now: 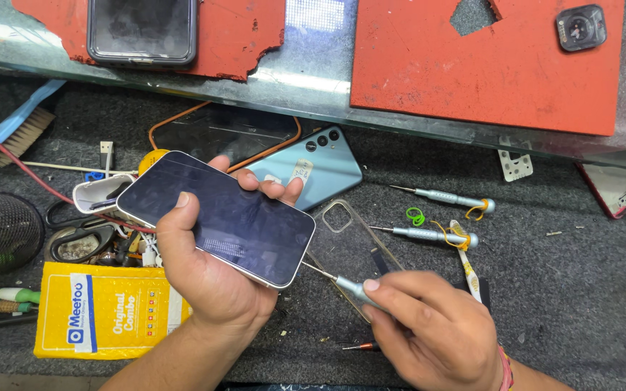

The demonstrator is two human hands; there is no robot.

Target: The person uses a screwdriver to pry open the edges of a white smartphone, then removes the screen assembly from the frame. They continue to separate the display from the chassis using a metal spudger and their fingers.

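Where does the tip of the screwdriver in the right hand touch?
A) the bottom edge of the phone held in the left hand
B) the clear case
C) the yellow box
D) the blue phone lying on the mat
A: the right hand holds a screwdriver whose thin tip meets the lower end of the phone that the left hand grips, screen up, above the mat.

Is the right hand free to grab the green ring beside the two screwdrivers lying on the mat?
Probably not yet: the right hand grips a screwdriver set against the phone. The green ring lies uncovered just beyond it, so the path looks open once the tool is put down.
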